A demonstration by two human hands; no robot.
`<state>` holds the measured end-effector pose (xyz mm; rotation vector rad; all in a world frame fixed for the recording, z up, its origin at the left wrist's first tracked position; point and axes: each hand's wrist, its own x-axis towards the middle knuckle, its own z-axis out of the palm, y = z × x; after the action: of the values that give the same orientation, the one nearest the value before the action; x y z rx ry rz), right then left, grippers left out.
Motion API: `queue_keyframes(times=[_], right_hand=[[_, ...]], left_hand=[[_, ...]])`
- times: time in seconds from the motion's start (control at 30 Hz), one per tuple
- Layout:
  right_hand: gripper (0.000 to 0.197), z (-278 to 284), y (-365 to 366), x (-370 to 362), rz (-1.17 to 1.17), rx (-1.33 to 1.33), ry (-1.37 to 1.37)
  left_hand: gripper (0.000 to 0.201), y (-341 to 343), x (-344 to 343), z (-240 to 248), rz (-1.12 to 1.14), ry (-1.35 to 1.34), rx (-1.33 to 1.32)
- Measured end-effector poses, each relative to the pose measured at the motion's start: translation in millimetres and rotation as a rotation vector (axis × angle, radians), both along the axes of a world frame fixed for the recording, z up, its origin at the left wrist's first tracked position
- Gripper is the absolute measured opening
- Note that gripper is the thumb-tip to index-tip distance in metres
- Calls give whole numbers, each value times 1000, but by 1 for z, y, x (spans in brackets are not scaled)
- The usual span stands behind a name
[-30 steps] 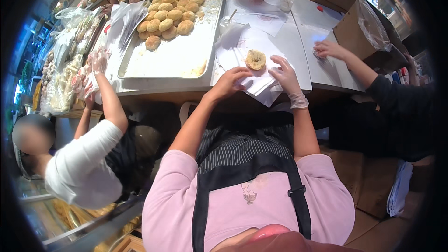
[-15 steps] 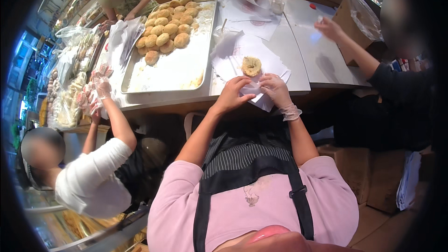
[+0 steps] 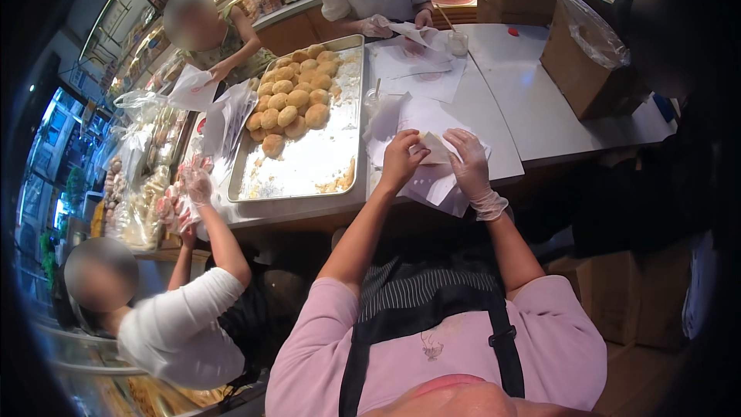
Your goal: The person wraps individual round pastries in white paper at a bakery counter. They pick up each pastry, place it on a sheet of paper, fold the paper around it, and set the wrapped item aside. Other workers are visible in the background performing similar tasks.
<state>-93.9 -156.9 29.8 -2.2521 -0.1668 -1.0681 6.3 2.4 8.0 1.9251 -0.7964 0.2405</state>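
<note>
Well left of the tray [image 3: 289, 174], a co-worker in a white sleeve [image 3: 181, 324] is reaching with a gloved hand [image 3: 199, 187] toward red-and-white packets [image 3: 171, 207], glare and clear plastic blurring whether those fingers are gripping. Just beside the tray's left rim, a bunch of white paper bags [image 3: 228, 123] is lying on the table [image 3: 494, 112]. In the tray, round golden buns [image 3: 289, 100] are piling up toward the far left, the upper ones hiding those underneath. Right of the tray, the person's bare left hand [image 3: 403, 161] is pinching a folded white paper [image 3: 437, 150] between thumb and fingers, above a spread of white sheets [image 3: 421, 114]. The gloved right hand [image 3: 469, 168] is bending its fingers over the paper's right side; its thumb is staying out of sight, so whether it is pinching cannot be told. The fold is concealing anything inside it. Farther right of the tray, a cardboard box [image 3: 583, 69] is standing under crumpled clear plastic, and a dark figure [image 3: 656, 38] is fading into the shadowed rim, mostly cut off.
</note>
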Motion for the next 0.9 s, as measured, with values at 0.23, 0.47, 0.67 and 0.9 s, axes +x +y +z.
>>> queue_keyframes(times=[0.23,0.47,0.67,0.9], right_hand=[[39,-6,21,12,57,-279,118],[50,-28,26,20,-42,-430,100],[51,-35,18,30,-13,-426,68],[41,-33,1,36,102,-223,83]], left_hand=[[29,-7,35,-21,45,245,169],[38,6,15,-18,78,167,62],[27,52,-5,-14,121,-271,285],[17,42,-25,-21,233,-174,-138]])
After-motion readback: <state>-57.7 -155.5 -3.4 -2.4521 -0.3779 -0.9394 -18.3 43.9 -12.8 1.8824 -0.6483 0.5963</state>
